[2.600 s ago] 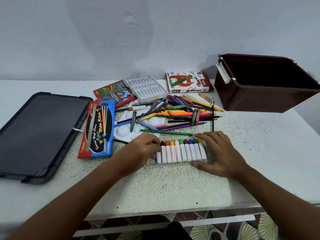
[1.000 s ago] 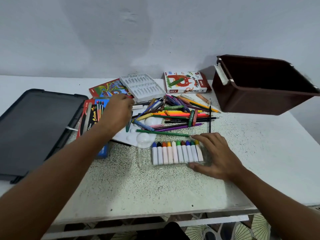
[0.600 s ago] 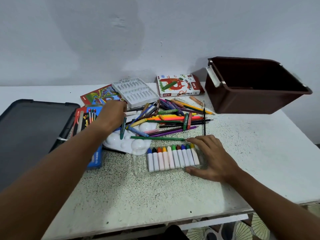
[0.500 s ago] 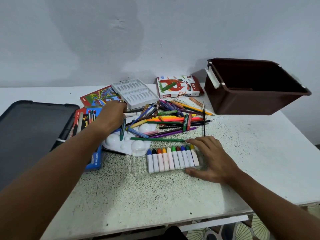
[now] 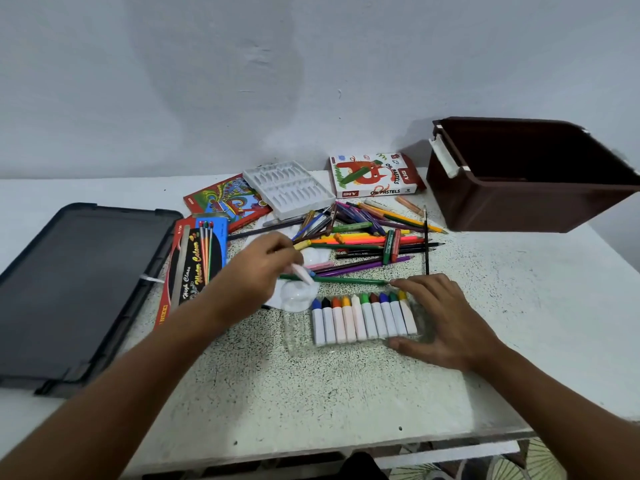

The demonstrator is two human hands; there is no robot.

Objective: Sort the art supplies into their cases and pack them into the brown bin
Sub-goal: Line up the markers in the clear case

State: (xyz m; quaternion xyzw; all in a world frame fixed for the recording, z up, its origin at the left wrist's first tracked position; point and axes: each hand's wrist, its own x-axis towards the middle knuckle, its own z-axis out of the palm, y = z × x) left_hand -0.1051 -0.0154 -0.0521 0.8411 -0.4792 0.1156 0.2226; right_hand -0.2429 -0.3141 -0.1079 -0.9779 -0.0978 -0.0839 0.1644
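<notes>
wall (image 5: 311,64): plain grey-white | table (image 5: 519,306): white, speckled | floor: patterned

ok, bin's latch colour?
White, on the brown bin's left end; the latch shows best in the head view.

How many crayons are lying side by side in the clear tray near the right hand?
10, in one row in the clear tray. Tips from left: blue, black, orange, yellow, white, green, brown, blue, green, yellow. The right hand touches the tray's right end and may hide more.
</notes>
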